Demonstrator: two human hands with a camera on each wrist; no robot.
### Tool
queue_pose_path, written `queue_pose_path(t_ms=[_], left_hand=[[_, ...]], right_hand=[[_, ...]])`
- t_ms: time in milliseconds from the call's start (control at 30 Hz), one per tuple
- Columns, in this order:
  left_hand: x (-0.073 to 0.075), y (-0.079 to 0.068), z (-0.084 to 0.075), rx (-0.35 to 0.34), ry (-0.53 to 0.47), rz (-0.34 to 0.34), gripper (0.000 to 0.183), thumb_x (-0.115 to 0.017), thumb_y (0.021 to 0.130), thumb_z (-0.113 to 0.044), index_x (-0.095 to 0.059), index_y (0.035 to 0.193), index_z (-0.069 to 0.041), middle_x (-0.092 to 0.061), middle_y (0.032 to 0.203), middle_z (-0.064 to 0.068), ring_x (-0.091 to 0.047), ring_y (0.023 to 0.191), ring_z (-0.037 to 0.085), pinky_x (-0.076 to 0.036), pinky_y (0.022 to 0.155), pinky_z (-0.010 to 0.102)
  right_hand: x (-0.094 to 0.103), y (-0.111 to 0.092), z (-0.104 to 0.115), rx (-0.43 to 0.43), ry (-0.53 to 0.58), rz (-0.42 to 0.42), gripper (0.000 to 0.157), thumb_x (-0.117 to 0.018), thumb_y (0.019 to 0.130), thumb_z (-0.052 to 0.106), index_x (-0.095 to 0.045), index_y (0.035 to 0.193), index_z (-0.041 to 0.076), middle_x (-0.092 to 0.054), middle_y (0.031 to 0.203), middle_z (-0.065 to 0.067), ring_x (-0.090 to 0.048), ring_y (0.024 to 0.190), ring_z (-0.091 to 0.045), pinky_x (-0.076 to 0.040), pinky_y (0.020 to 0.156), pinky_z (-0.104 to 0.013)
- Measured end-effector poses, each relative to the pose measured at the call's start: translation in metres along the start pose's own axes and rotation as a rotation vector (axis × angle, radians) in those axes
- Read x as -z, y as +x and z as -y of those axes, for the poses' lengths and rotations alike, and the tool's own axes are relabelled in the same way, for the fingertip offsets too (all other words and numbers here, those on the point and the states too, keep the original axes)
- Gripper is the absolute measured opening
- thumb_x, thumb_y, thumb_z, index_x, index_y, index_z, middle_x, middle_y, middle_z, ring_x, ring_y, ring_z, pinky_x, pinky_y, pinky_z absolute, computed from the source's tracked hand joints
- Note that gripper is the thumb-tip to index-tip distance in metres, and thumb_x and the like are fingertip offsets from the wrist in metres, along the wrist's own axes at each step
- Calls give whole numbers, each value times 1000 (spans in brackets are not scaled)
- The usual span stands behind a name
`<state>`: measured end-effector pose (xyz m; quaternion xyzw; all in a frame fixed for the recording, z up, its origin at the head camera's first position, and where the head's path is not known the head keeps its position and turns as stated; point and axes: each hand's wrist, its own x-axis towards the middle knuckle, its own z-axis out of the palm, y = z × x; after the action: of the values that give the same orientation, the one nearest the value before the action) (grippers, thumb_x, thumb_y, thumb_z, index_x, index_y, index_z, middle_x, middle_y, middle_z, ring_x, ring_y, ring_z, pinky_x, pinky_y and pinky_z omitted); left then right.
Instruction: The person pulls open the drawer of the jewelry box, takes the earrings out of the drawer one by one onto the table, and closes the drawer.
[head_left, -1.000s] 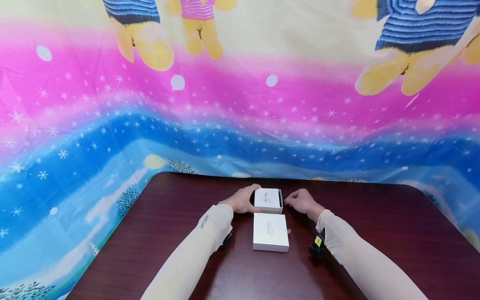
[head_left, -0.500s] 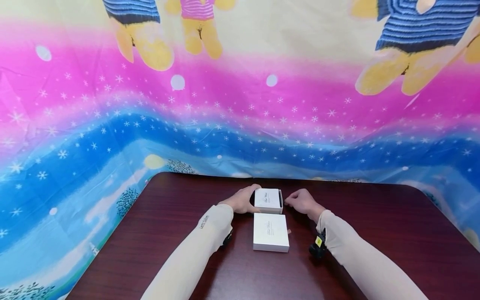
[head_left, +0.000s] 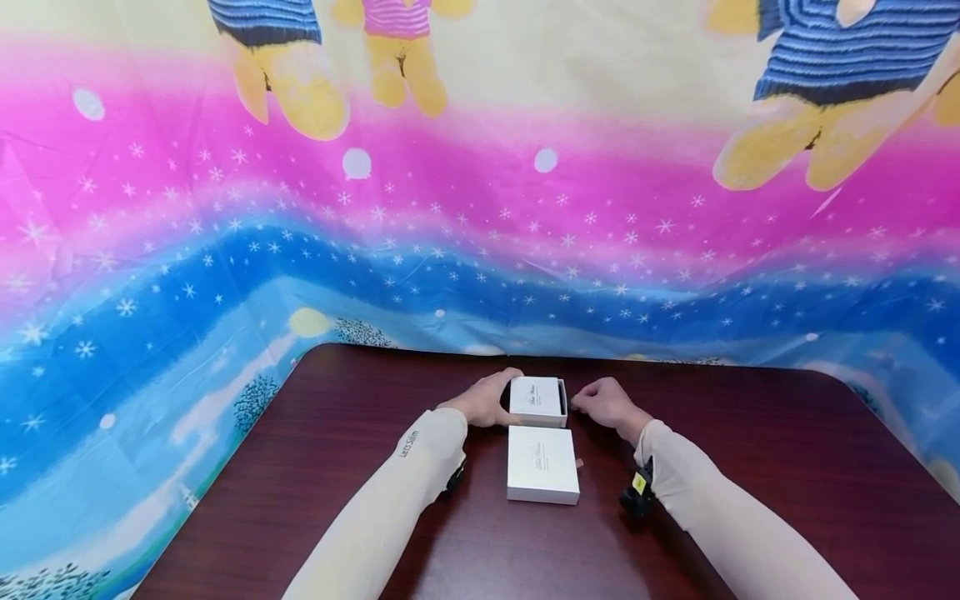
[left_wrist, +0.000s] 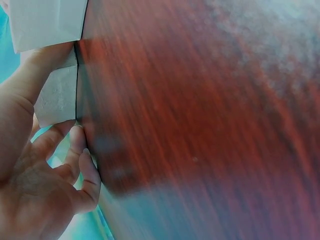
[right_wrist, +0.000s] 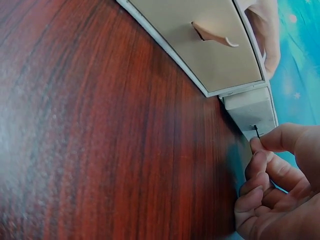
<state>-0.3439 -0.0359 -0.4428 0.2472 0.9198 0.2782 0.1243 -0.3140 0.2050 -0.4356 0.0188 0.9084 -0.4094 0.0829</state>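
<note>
The left hand [head_left: 483, 402] grips the far white box [head_left: 535, 396] from its left end, the thumb along the near side and other fingers round the far side. The right hand [head_left: 606, 404] pinches a small dark tab [right_wrist: 257, 131] on that box's end face between thumb and forefinger, the remaining fingers curled just below it. Between the two sets of fingers, the box lies flat on the table [head_left: 480, 550], and a narrow dark gap near its right end suggests an inner drawer slightly out of its sleeve.

The step in hand looks like a steady pull on the tab against a held sleeve. To do it well, the left fingers should brace the sleeve without squeezing its walls, since pressure there could bind the drawer. The right fingers should keep the pinch close to the end face and draw straight away from the left fingers, low and level; an upward or sideways tug could skew the drawer or strain the tab. An even pull seems safer than a jerk.

The near white box [head_left: 540, 465], with its tan tab [right_wrist: 215, 35], sits just on the person's side of the left thumb, so the sleeve is best held from drifting against it.
</note>
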Motion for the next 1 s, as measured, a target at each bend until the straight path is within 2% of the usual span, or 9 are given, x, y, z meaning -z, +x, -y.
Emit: queue_pose_path(t_ms=[300,533,1000], left_hand=[[1,0,0,-3,17,-2,77,-81,86,-21,-39,150,-13,-56,138,7,-53,126,23,-41,112,43],[1,-1,-1,-13,16,-2,77,-81,86,-20,-39,150,-13,-55,138,8,-53,126,23,-41,111,43],[0,0,-1,-20,16,-9,78,-82,86,-20,-39,150,-12,-55,140,9,-52,131,25,-40,113,45]], right_hand=[[2,0,1,3,1,6,23,-59,96,12,-79,97,0,-70,93,-11,-52,76,-18,-42,67,-28],[1,2,-1,-18,-3,5,23,-60,97,12,-78,101,-1,-71,97,-13,-53,78,-19,-43,68,-29],[2,1,-1,20,-10,19,23,-59,96,11,-78,99,-3,-69,90,-13,-50,72,-18,-40,65,-30]])
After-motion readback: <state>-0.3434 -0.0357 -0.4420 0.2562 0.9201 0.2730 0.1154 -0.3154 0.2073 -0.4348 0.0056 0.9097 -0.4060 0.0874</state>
